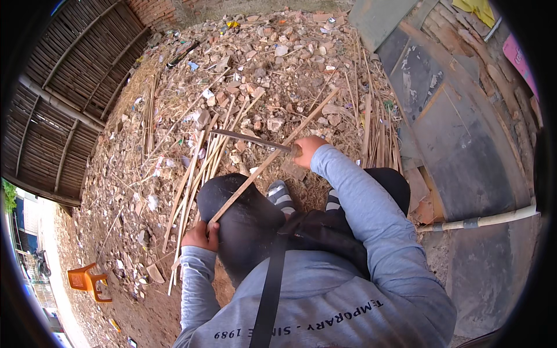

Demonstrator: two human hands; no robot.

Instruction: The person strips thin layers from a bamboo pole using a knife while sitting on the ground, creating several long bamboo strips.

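My left hand is closed around the lower end of a long, flat bamboo strip. The strip slants up and away to the right, passing over my left knee. In my closed right hand is the handle of a long knife. Its narrow dark blade points left and crosses the strip close to that hand; whether its edge bites into the strip I cannot tell. Several cut bamboo strips lie on the ground just left of my left knee.
Rubble with dry straw and litter covers the ground ahead. More strips lie beyond my right knee. Dark panels and a pale pole are on the right. A slatted bamboo wall and an orange plastic chair stand left.
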